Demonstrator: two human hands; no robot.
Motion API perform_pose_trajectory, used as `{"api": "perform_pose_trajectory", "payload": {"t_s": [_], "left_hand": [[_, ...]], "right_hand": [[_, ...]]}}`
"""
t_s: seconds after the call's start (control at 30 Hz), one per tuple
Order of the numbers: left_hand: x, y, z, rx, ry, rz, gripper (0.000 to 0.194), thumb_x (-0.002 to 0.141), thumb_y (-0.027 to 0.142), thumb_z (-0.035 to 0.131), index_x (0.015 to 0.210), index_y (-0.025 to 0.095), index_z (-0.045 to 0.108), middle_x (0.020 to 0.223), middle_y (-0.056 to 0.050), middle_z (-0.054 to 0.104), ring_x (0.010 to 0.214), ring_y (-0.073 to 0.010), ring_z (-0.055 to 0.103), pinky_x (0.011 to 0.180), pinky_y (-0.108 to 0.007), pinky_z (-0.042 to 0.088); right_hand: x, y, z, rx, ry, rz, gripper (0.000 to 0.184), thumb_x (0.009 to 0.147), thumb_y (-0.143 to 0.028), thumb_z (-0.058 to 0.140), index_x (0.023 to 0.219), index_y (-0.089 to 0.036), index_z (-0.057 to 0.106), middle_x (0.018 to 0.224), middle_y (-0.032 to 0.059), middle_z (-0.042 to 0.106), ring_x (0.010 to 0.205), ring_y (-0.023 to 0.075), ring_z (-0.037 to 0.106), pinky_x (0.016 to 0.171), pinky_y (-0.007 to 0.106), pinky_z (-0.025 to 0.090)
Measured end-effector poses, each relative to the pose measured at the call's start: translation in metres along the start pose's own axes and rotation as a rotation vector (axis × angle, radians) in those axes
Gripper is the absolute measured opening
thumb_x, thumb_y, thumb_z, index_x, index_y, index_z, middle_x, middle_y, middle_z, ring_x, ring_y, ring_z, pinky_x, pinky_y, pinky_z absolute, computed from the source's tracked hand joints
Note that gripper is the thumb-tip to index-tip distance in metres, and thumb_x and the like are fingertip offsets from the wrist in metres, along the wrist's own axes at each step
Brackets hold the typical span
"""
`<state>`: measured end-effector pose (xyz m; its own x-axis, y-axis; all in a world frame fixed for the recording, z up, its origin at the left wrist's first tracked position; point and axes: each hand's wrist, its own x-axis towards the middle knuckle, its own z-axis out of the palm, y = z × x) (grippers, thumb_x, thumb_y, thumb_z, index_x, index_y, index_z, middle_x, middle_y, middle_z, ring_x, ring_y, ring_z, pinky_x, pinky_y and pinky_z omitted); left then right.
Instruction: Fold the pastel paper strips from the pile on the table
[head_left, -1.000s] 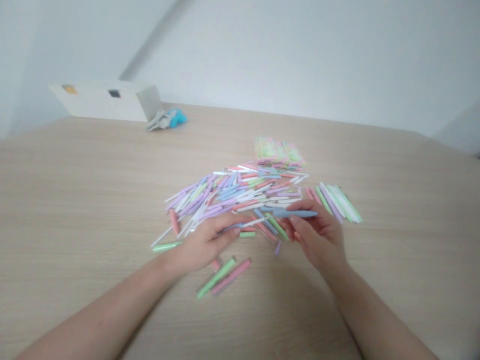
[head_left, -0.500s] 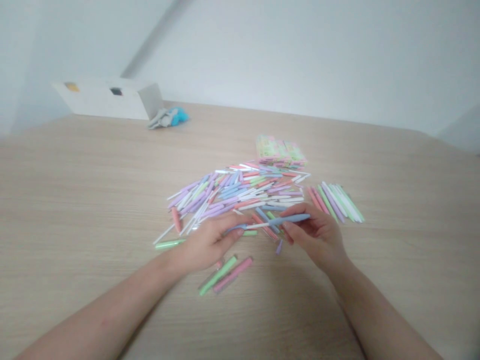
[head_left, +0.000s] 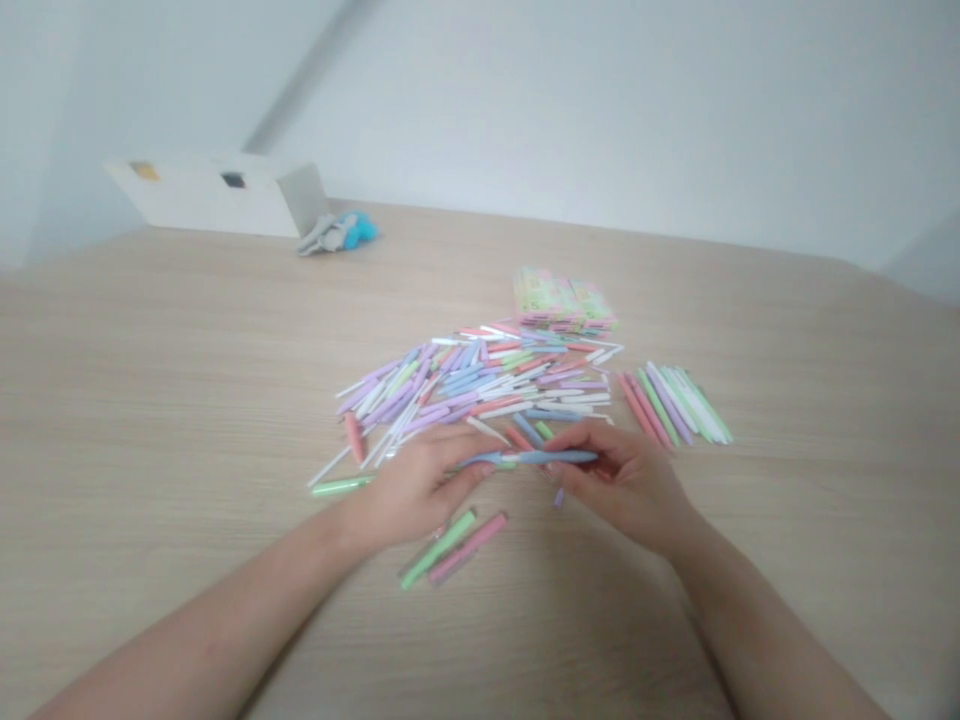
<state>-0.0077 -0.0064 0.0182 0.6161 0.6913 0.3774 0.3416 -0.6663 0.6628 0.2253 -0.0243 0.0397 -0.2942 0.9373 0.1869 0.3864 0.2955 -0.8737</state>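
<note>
The left hand and right hand are both closed on a slim blue plastic barrel, which lies level between them just in front of the pile of pastel plastic sticks. The right hand pinches its right end between thumb and fingers, while the left hand's fingertips hold the left end. A neat row of pastel sticks lies to the right of the pile, and a stack of green and pink packets sits just behind it. In front of the pile, a green stick and a pink stick lie on the wooden bench, with a white box and a blue-grey bundle far behind it.
</note>
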Motion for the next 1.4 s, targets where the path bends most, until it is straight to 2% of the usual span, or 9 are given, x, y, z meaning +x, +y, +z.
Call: {"api": "perform_pose_trajectory", "payload": {"t_s": [0.13, 0.3, 0.53, 0.77, 0.9, 1.13, 1.27, 1.33, 1.4], "left_hand": [[0.0, 0.001, 0.003, 0.01, -0.021, 0.045, 0.032, 0.09, 0.017, 0.047, 0.12, 0.023, 0.058, 0.112, -0.006, 0.065, 0.103, -0.0171, 0.058, 0.091, -0.032, 0.045], [0.0, 0.0, 0.004, 0.014, -0.017, 0.039, 0.032, 0.09, 0.017, 0.047, 0.119, 0.023, 0.058, 0.112, -0.005, 0.065, 0.103, -0.0169, 0.058, 0.092, -0.032, 0.044], [-0.001, 0.003, 0.003, 0.024, -0.022, 0.057, 0.036, 0.09, 0.015, 0.046, 0.124, 0.025, 0.055, 0.112, -0.006, 0.065, 0.104, -0.0174, 0.058, 0.092, -0.033, 0.043], [-0.002, 0.001, 0.008, 0.052, 0.039, 0.079, 0.033, 0.09, 0.016, 0.046, 0.12, 0.021, 0.058, 0.105, -0.009, 0.066, 0.098, -0.0188, 0.06, 0.085, -0.033, 0.047], [-0.002, 0.002, 0.01, 0.096, 0.075, 0.11, 0.033, 0.09, 0.016, 0.044, 0.119, 0.02, 0.058, 0.103, -0.009, 0.067, 0.096, -0.0191, 0.061, 0.084, -0.034, 0.047], [-0.002, 0.003, 0.008, 0.205, 0.065, 0.102, 0.032, 0.089, 0.016, 0.046, 0.119, 0.02, 0.059, 0.106, -0.008, 0.067, 0.096, -0.0191, 0.06, 0.082, -0.033, 0.047], [-0.001, 0.002, 0.006, 0.19, 0.024, 0.087, 0.033, 0.089, 0.015, 0.045, 0.119, 0.02, 0.058, 0.107, -0.008, 0.067, 0.098, -0.0189, 0.06, 0.084, -0.033, 0.046], [-0.001, 0.001, 0.005, 0.171, 0.01, 0.084, 0.033, 0.089, 0.014, 0.045, 0.118, 0.021, 0.059, 0.108, -0.007, 0.067, 0.099, -0.0186, 0.06, 0.085, -0.033, 0.046], [0.0, -0.001, 0.005, 0.163, 0.025, 0.078, 0.032, 0.089, 0.014, 0.045, 0.116, 0.02, 0.06, 0.107, -0.007, 0.067, 0.099, -0.0187, 0.06, 0.086, -0.033, 0.047]], "right_hand": [[0.0, 0.0, 0.007, -0.08, 0.007, -0.032, 0.013, 0.075, -0.017, 0.063, 0.087, -0.018, 0.069, 0.069, 0.0003, 0.065, 0.06, 0.0112, 0.057, 0.055, 0.021, 0.046], [0.0, -0.001, 0.011, -0.057, 0.017, -0.019, 0.013, 0.076, -0.018, 0.063, 0.088, -0.017, 0.07, 0.07, 0.0008, 0.067, 0.059, 0.0109, 0.058, 0.055, 0.021, 0.046], [-0.002, 0.002, 0.015, -0.01, -0.005, 0.034, 0.013, 0.076, -0.021, 0.065, 0.088, -0.018, 0.069, 0.069, 0.0008, 0.068, 0.061, 0.012, 0.06, 0.058, 0.022, 0.048], [-0.003, 0.012, 0.023, 0.113, -0.027, 0.145, 0.018, 0.079, -0.032, 0.064, 0.09, -0.018, 0.067, 0.064, 0.0008, 0.067, 0.057, 0.013, 0.062, 0.056, 0.024, 0.05], [-0.003, 0.012, 0.029, 0.141, -0.019, 0.22, 0.023, 0.081, -0.04, 0.06, 0.082, -0.018, 0.065, 0.065, 0.0017, 0.067, 0.053, 0.0118, 0.061, 0.05, 0.021, 0.048], [-0.001, 0.01, 0.029, -0.035, -0.04, 0.262, 0.04, 0.085, -0.05, 0.051, 0.066, -0.017, 0.062, 0.052, 0.0003, 0.061, 0.044, 0.0101, 0.056, 0.045, 0.02, 0.04], [0.001, 0.015, 0.025, -0.055, -0.081, 0.184, 0.032, 0.085, -0.046, 0.052, 0.085, -0.018, 0.067, 0.065, 0.0014, 0.065, 0.055, 0.0122, 0.059, 0.051, 0.022, 0.043], [0.001, 0.017, 0.023, -0.012, -0.072, 0.122, 0.03, 0.081, -0.04, 0.059, 0.103, -0.019, 0.063, 0.082, 0.0033, 0.068, 0.068, 0.0144, 0.061, 0.057, 0.024, 0.046], [0.001, 0.017, 0.02, 0.032, -0.064, 0.067, 0.035, 0.077, -0.031, 0.065, 0.109, -0.02, 0.057, 0.091, 0.0039, 0.067, 0.074, 0.015, 0.061, 0.062, 0.024, 0.047]]}}
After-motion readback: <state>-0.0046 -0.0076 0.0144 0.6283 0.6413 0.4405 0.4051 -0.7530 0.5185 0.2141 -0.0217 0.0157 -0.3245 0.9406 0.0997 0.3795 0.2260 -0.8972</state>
